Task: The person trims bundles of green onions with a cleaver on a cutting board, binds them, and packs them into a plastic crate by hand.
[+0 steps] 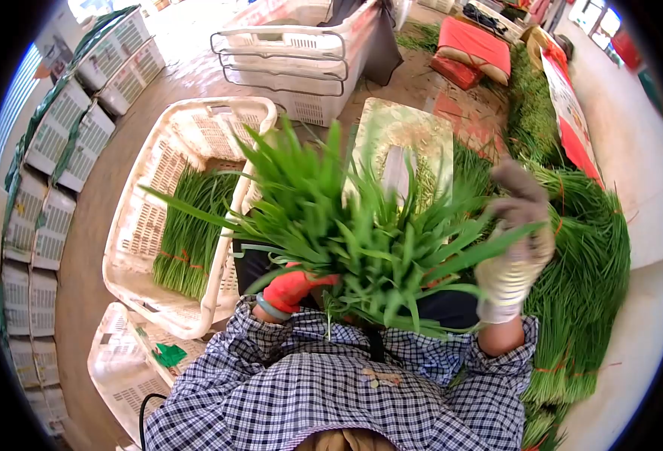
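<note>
A large loose bunch of green leafy stalks [376, 240] spreads over my lap. My left hand [292, 290], in a red glove, is closed round the lower part of this bunch, its fingers partly covered by leaves. My right hand [519, 237], in a pale glove with dark, dirty fingers, is raised at the bunch's right side; motion blurs its fingers, and whether they hold anything is unclear. Beyond the leaves lies a board [403, 124] with cut bits and a pale flat strip on it.
At the left, a white crate [132, 210] holds a tied green bundle [192, 233]. Tied bundles [579, 278] are piled at the right by the wall. Stacked crates [294, 75] stand ahead, with more crates [27, 218] far left. A red cushion [475, 46] lies ahead right.
</note>
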Demonstrator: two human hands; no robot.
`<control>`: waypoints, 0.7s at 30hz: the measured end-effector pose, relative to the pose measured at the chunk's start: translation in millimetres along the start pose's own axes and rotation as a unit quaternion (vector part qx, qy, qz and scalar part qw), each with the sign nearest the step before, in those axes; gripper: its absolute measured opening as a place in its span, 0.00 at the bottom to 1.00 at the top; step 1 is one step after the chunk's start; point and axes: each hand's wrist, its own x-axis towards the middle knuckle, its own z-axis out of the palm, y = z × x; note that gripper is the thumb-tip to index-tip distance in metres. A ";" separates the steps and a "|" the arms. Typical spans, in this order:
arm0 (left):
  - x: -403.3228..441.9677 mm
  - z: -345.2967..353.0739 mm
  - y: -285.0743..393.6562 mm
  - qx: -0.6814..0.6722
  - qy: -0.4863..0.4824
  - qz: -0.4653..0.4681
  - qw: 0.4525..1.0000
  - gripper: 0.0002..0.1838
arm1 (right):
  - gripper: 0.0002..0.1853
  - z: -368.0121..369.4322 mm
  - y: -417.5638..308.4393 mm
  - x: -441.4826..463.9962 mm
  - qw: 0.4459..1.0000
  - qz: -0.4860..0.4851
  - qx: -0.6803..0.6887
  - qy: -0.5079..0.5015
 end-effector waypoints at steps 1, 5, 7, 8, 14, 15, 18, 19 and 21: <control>0.9 -3.9 -14.6 0.007 0.007 0.006 1.000 0.18 | 0.11 -13.0 -2.2 8.1 0.999 0.001 0.041 -0.011; 15.6 28.0 20.0 0.015 0.075 0.072 0.994 0.19 | 0.11 -36.8 -24.0 34.6 0.970 -0.115 0.054 -0.205; 18.5 32.0 27.8 0.010 0.069 0.074 0.995 0.20 | 0.13 -30.0 -36.1 47.2 0.958 -0.171 0.024 -0.230; 19.3 33.7 28.7 0.009 0.066 0.076 0.995 0.20 | 0.14 -18.4 -45.6 54.3 0.940 -0.200 -0.085 -0.264; 21.1 39.4 26.0 0.045 0.082 0.139 0.986 0.24 | 0.22 56.9 -38.6 49.8 0.850 -0.229 -0.320 -0.351; 21.5 39.2 22.2 0.030 0.078 0.147 0.986 0.24 | 0.21 65.1 -30.3 45.6 0.843 -0.243 -0.311 -0.365; 20.5 44.0 25.2 -0.008 0.087 0.136 0.987 0.24 | 0.18 82.4 -2.4 26.8 0.882 -0.188 -0.335 -0.273; 20.6 45.4 27.8 -0.031 0.097 0.116 0.988 0.23 | 0.18 80.8 -0.8 25.3 0.880 -0.191 -0.336 -0.275; 23.2 38.4 26.5 -0.012 0.096 0.125 0.988 0.23 | 0.10 73.2 -0.4 22.2 0.924 -0.204 -0.212 -0.245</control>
